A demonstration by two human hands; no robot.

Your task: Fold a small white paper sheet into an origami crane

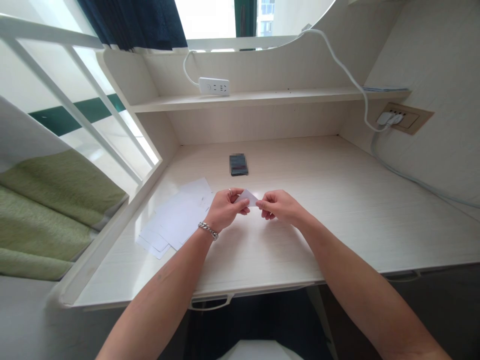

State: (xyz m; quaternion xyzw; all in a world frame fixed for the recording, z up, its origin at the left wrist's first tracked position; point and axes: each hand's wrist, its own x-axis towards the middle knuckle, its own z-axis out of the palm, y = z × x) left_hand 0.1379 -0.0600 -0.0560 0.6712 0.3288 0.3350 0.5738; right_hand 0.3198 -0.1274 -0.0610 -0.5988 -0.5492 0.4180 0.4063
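While both hands meet over the middle of the worktop, I see one small white paper slip pinched between them. The left hand has its grip closed on the slip's left end, thumb on top. The right hand has its grip closed on the right end, and its fingers cover that end, so I can't make out the slip's full outline or whether it is folded. A chain bracelet sits on the left wrist.

Near the worktop's left edge lie loose white sheets, overlapping, and I can't count them. Toward the back edge lies a dark flat rectangle, too blurred to identify. On the shelf above the back edge rests a white power strip.
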